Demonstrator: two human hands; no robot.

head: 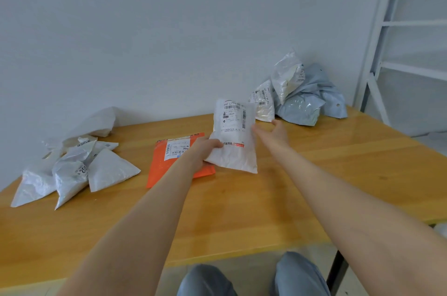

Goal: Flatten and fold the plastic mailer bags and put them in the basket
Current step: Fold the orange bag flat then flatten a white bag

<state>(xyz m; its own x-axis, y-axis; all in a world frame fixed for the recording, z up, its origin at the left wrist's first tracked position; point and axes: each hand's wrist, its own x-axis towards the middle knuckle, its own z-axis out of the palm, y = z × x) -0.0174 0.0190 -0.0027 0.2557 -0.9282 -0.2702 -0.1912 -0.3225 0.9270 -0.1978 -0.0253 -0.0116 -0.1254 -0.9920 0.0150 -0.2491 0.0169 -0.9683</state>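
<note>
My left hand (202,153) grips the lower left edge of a white mailer bag (233,135) with a printed label, holding it upright above the wooden table (314,174). Just to the right of the bag, my right hand (275,132) reaches forward with fingers spread and holds nothing. An orange mailer bag (169,165) lies flat under my left wrist. Several white mailers folded into triangles (77,170) are piled at the table's left. A heap of crumpled white and grey-blue mailers (300,92) sits at the back right against the wall. No basket is in view.
A loose white bag (96,124) lies at the back left by the wall. A white metal frame (387,54) stands to the right of the table. My knees (254,276) show below the table's front edge.
</note>
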